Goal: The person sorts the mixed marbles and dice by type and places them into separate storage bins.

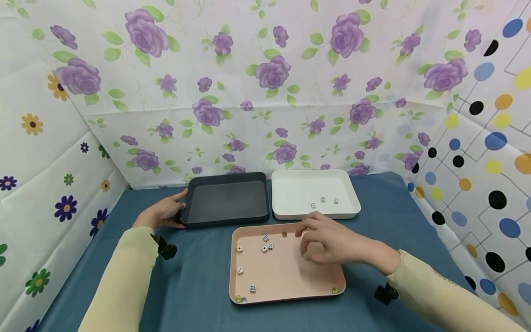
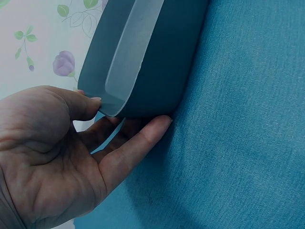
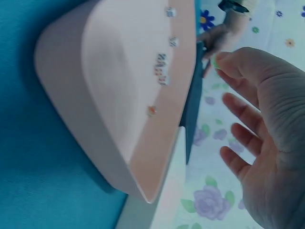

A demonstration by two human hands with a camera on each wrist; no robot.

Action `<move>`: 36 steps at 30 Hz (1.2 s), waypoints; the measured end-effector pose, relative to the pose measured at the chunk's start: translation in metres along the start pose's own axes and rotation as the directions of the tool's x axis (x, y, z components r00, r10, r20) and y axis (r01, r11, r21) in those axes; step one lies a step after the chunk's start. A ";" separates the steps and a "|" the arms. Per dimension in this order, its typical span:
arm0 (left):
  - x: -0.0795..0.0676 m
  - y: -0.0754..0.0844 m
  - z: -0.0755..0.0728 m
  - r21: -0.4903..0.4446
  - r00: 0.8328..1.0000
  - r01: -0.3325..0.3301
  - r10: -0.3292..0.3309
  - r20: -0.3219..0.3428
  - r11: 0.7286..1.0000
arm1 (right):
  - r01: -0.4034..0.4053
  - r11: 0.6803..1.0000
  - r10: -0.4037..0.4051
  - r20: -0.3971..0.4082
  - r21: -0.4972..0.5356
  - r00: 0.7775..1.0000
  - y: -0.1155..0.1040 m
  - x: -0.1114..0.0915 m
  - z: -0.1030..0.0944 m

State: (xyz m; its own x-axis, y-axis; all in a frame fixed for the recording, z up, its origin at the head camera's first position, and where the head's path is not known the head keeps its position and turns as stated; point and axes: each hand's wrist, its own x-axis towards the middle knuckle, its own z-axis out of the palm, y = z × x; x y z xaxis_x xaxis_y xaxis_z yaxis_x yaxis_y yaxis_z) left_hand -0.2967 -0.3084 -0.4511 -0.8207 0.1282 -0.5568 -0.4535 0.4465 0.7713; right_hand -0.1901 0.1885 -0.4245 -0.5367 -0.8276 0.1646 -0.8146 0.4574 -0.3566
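At the left end of the dark grey tray (image 1: 226, 221), my left hand (image 1: 163, 212) holds the wall; in the left wrist view the thumb is at the rim and the fingers lie along the outside. Above the right part of the pink tray (image 1: 290, 276) hovers my right hand (image 1: 332, 240). Its thumb and forefinger pinch a small green bead (image 3: 217, 60), mostly covered by the fingertips. White dice (image 1: 253, 288) are scattered in the pink tray, with a yellow bead (image 1: 335, 290) in its near right corner and an amber bead (image 1: 284, 234) by the far wall.
A white tray (image 1: 352, 210) with three dice (image 1: 323, 199) stands behind the pink one, right of the dark tray. More small beads (image 1: 238, 299) lie in the pink tray's near left corner. Blue cloth (image 1: 195, 286) covers the table; flowered sheets (image 1: 249, 129) hang behind.
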 end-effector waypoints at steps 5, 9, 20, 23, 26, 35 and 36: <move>-0.002 -0.001 0.001 0.001 1.000 -0.016 0.016 0.007 1.000 | 0.052 0.998 -0.059 -0.195 -0.040 0.979 0.004 0.006 -0.011; -0.002 -0.002 0.001 -0.001 1.000 -0.016 0.016 0.004 1.000 | 0.045 0.995 -0.075 -0.345 -0.092 0.935 0.006 0.011 -0.021; -0.001 -0.004 -0.001 -0.004 1.000 -0.008 0.008 0.003 1.000 | 0.020 0.994 -0.080 -0.595 -0.107 0.800 0.004 0.027 -0.038; -0.001 -0.004 -0.001 -0.001 1.000 -0.008 0.008 0.004 1.000 | 0.053 0.991 -0.119 -0.653 -0.120 0.748 0.003 0.032 -0.041; -0.001 -0.004 -0.001 0.003 1.000 -0.006 0.006 0.006 1.000 | 0.080 0.984 -0.169 -0.698 -0.158 0.696 0.001 0.036 -0.044; 0.003 -0.003 -0.003 0.001 1.000 0.000 0.000 -0.008 1.000 | 0.094 0.972 -0.226 -0.754 -0.214 0.616 0.000 0.047 -0.055; 0.004 -0.003 -0.003 -0.001 1.000 0.003 -0.003 -0.010 1.000 | 0.092 0.973 -0.224 -0.756 -0.214 0.615 0.001 0.048 -0.056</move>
State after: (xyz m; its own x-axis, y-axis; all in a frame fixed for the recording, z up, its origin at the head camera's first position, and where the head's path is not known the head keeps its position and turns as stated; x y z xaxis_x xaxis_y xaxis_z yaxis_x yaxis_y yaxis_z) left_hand -0.2994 -0.3118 -0.4544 -0.8231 0.1179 -0.5555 -0.4560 0.4459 0.7702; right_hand -0.2286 0.1674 -0.3659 -0.3136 -0.3660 0.8762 -0.8886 0.4385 -0.1349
